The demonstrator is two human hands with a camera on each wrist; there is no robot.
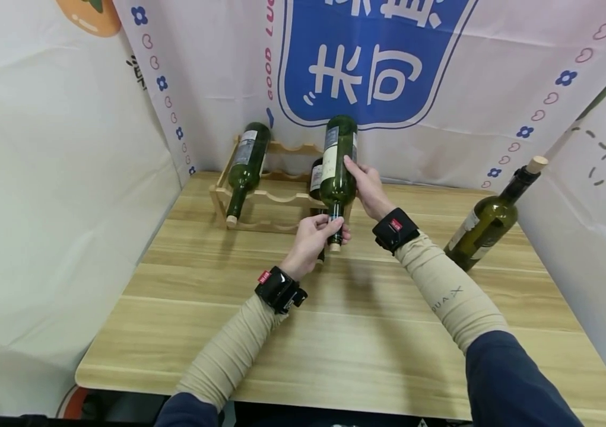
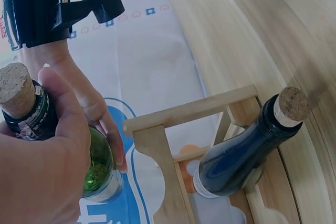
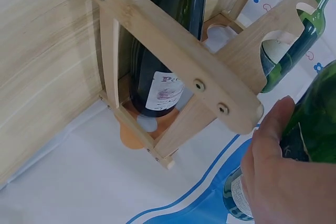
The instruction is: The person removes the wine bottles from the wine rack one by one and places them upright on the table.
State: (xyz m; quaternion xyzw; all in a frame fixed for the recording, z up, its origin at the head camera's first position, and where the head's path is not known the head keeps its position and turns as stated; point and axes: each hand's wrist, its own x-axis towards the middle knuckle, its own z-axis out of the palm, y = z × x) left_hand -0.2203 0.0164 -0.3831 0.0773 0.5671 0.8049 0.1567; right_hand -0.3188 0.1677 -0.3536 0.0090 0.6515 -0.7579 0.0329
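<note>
A green wine bottle (image 1: pixel 338 160) with a cork is held above the right end of a wooden wine rack (image 1: pixel 281 198), its neck pointing toward me. My left hand (image 1: pixel 310 240) grips the neck just behind the cork (image 2: pixel 16 88). Around the body, near the label, curls my right hand (image 1: pixel 371 190); in the right wrist view it (image 3: pixel 278 166) covers part of the glass. Below lies a dark wine bottle (image 3: pixel 157 87) in the rack's lower tier, its corked neck sticking out at the front. Another green bottle (image 1: pixel 249 157) rests on the top tier at the left.
A corked green bottle (image 1: pixel 486 219) stands upright on the wooden table (image 1: pixel 260 332) at the right, beside my right forearm. A printed cloth (image 1: pixel 238 77) hangs directly behind the rack, and white cloth walls (image 1: pixel 51 196) close off both sides.
</note>
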